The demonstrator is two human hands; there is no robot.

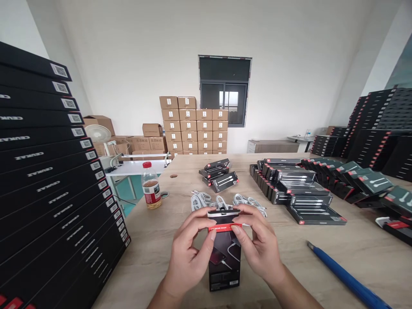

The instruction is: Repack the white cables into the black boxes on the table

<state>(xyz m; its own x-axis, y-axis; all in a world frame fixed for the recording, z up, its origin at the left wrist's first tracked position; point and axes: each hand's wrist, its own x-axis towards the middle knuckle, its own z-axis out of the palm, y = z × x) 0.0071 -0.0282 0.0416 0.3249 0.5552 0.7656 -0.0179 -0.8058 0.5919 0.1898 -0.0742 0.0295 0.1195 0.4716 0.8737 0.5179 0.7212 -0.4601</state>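
A tall black box point(224, 262) with a red band near its top stands upright at the front middle of the table. My left hand point(195, 246) grips its upper left edge, thumb on the red band and fingers behind. On the upper right edge, my right hand point(257, 244) holds it the same way. The top end of the box looks partly open, with a dark flap between my fingers. Just behind it lie coiled white cables point(202, 201), with another bundle point(249, 202) to the right.
Black boxes tower at the left point(64, 193). A capped bottle point(151, 189) stands left of the cables. Small black boxes point(225, 181) lie further back, and rows of boxes point(315, 201) fill the right. A blue tool point(344, 274) lies at the front right.
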